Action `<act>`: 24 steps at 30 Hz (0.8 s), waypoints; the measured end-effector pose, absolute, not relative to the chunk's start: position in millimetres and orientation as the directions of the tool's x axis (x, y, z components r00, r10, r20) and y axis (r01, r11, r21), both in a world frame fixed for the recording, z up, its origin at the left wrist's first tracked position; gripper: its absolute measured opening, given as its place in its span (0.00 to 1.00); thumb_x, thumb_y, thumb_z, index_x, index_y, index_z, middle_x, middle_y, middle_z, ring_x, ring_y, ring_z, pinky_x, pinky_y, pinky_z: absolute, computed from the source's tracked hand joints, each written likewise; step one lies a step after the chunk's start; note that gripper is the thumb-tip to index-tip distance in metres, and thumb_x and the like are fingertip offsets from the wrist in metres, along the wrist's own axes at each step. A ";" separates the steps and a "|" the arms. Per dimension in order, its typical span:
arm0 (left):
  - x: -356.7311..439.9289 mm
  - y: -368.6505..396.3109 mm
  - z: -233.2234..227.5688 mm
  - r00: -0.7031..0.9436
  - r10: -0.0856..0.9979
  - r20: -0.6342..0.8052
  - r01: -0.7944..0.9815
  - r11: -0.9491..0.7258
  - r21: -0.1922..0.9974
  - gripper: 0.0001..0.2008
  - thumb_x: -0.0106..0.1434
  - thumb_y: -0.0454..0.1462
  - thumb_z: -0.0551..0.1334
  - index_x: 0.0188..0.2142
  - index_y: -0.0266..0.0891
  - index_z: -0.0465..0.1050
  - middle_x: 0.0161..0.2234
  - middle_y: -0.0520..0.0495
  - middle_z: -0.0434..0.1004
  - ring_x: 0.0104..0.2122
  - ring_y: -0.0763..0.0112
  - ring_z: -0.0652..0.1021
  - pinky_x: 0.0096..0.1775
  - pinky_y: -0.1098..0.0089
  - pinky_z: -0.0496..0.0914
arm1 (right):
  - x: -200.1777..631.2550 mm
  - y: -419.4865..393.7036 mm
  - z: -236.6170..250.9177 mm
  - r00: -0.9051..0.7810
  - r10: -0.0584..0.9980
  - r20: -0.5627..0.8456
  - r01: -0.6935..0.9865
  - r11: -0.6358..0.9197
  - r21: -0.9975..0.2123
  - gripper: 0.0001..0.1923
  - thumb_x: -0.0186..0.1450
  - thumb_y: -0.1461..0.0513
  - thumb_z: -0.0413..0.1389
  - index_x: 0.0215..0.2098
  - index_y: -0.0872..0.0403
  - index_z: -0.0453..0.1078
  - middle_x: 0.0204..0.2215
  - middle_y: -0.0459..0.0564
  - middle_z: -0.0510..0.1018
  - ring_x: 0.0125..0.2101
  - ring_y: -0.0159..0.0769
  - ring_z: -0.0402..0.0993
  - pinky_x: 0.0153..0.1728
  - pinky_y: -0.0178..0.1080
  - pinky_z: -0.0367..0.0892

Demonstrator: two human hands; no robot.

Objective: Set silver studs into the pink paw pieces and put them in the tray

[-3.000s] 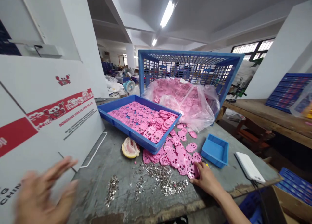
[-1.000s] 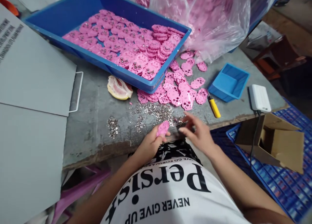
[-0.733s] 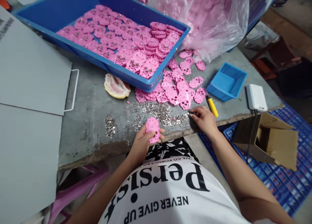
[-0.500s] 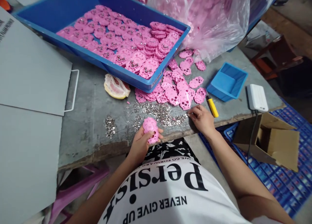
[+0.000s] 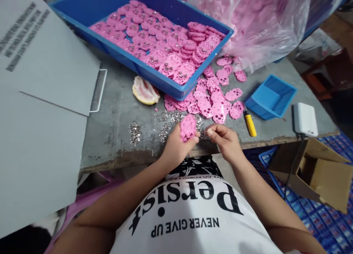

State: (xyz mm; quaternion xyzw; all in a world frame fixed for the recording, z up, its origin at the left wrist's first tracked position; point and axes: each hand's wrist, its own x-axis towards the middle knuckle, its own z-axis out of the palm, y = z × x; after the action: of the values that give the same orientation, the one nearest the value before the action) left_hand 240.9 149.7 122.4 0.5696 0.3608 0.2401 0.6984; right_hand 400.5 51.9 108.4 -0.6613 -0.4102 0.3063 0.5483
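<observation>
My left hand (image 5: pixel 179 143) is closed on a pink plastic piece (image 5: pixel 188 126) with a scalloped edge and holes, lifted over the near side of the table. Just right of it, my right hand (image 5: pixel 224 139) pinches with thumb and forefinger; whatever is between the fingertips is too small to make out. Beneath and behind the hands lies a spread of small shiny metal parts (image 5: pixel 176 117), partly hidden by the left hand. A smaller heap of metal parts (image 5: pixel 135 133) sits to the left. Loose pink pieces (image 5: pixel 219 111) are piled beyond the hands.
A large blue tray (image 5: pixel 165 84) holds rows and stacks of pink pieces with metal parts on them. Around it are a half citrus fruit (image 5: pixel 145 91), a yellow-handled screwdriver (image 5: pixel 250 125), a small blue bin (image 5: pixel 271 97), a white box-shaped device (image 5: pixel 305 118) and a clear plastic bag (image 5: pixel 256 29).
My left hand has raised and turned the pink piece, moving it right. My right hand has drawn back from the metal parts towards the left hand, fingers pinched. The camera view has shifted.
</observation>
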 end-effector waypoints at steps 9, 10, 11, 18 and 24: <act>246.5 145.1 112.3 0.492 0.827 -0.272 -0.156 0.391 0.907 0.17 0.53 0.33 0.71 0.40 0.38 0.68 0.28 0.53 0.76 0.27 0.74 0.76 0.30 0.71 0.68 | 379.7 70.6 119.5 0.326 0.887 0.327 0.554 0.101 -0.827 0.11 0.71 0.54 0.59 0.34 0.50 0.78 0.32 0.49 0.80 0.36 0.39 0.77 0.40 0.42 0.72; 246.1 144.1 112.5 0.482 0.829 -0.285 -0.199 0.420 0.885 0.17 0.52 0.33 0.71 0.39 0.38 0.68 0.28 0.54 0.76 0.26 0.74 0.75 0.29 0.72 0.67 | 376.6 72.0 117.3 0.352 0.889 0.293 0.465 0.105 -0.879 0.10 0.70 0.54 0.61 0.35 0.50 0.79 0.33 0.49 0.80 0.36 0.38 0.78 0.40 0.42 0.73; 245.7 143.4 113.0 0.471 0.832 -0.292 -0.233 0.437 0.869 0.18 0.51 0.33 0.72 0.39 0.38 0.68 0.28 0.54 0.76 0.26 0.75 0.75 0.29 0.72 0.67 | 373.2 73.6 114.6 0.383 0.892 0.241 0.341 0.106 -0.934 0.09 0.68 0.54 0.63 0.35 0.50 0.79 0.33 0.48 0.80 0.35 0.37 0.78 0.39 0.42 0.74; 240.1 141.0 113.1 0.509 0.789 -0.343 -0.258 0.520 0.814 0.20 0.51 0.36 0.74 0.40 0.37 0.69 0.29 0.53 0.77 0.26 0.75 0.77 0.29 0.72 0.68 | 359.5 82.0 110.3 0.522 0.852 -0.026 -0.290 0.150 -0.945 0.13 0.56 0.55 0.72 0.28 0.51 0.76 0.31 0.44 0.80 0.21 0.26 0.67 0.23 0.34 0.67; 233.6 139.6 110.4 0.427 0.857 -0.289 -0.214 0.406 0.888 0.16 0.55 0.35 0.72 0.40 0.38 0.70 0.33 0.51 0.79 0.28 0.74 0.78 0.31 0.72 0.70 | 372.0 77.8 119.8 0.432 0.888 -0.161 -0.296 -0.030 -0.955 0.14 0.54 0.55 0.74 0.30 0.52 0.77 0.23 0.44 0.79 0.16 0.25 0.63 0.16 0.31 0.58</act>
State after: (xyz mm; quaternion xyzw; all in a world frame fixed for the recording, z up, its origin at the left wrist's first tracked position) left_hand 233.6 139.6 110.4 0.4075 0.3944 0.3616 0.7400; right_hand 372.0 77.8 119.8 -0.5503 -0.2687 0.4604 0.6427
